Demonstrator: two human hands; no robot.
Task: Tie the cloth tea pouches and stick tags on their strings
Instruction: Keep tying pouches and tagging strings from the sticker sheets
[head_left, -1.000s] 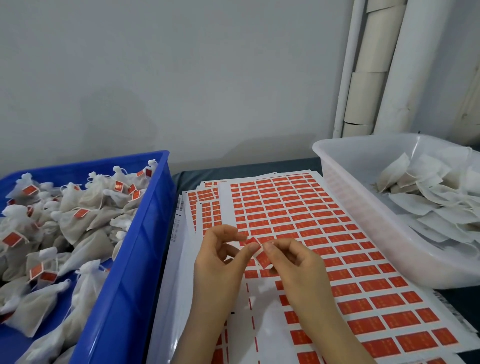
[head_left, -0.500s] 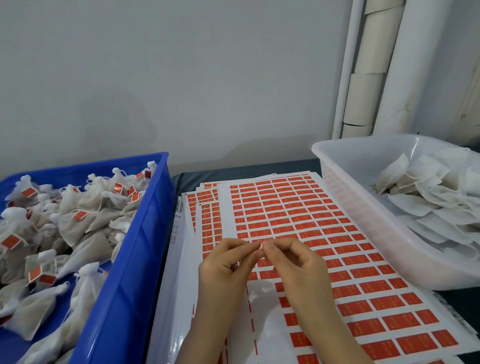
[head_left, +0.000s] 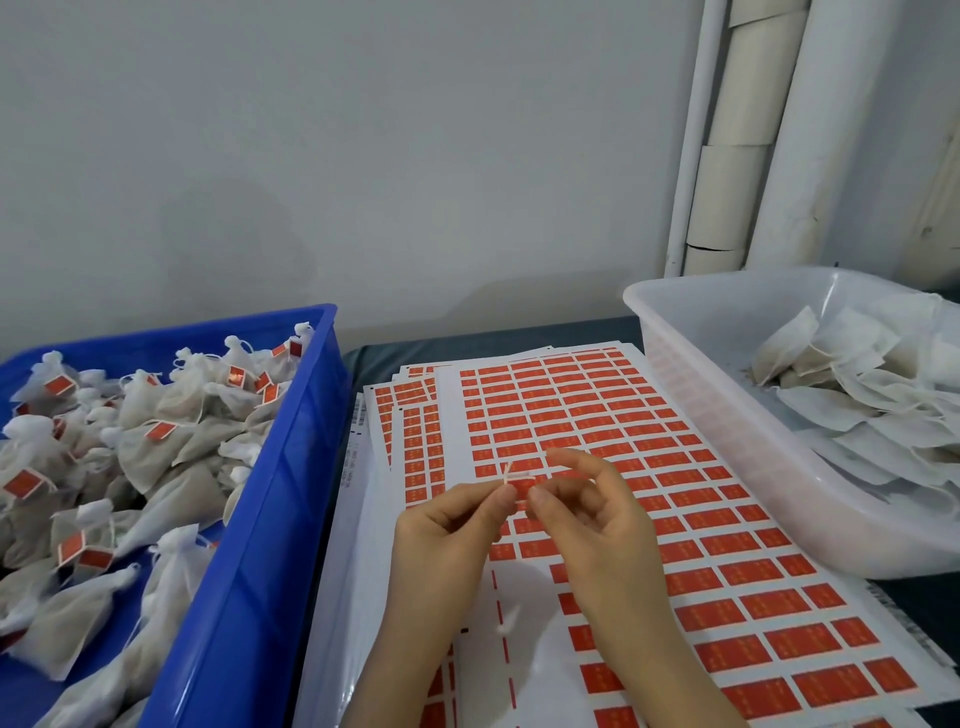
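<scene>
Above the sheets of red tag stickers (head_left: 649, 457), my left hand (head_left: 447, 530) pinches a thin white string (head_left: 510, 470) between thumb and forefinger. A red tag (head_left: 523, 486) is folded on that string. My right hand (head_left: 597, 525) holds the tag's other side with its thumb and curled fingers, its forefinger lifted above. The blue bin (head_left: 291, 467) on the left holds several tied pouches with red tags (head_left: 156, 441). The white bin (head_left: 727, 415) on the right holds flat, untied pouches (head_left: 857, 405). No pouch shows in my hands.
Several sticker sheets lie stacked and fanned on the dark table between the two bins, some with rows peeled off near the front. A grey wall stands behind, with white pipes (head_left: 727, 156) at the back right.
Both hands have stayed together over the sheet. The tag now shows folded on the string between my fingertips, the string ends stick up, and my right forefinger has lifted.
</scene>
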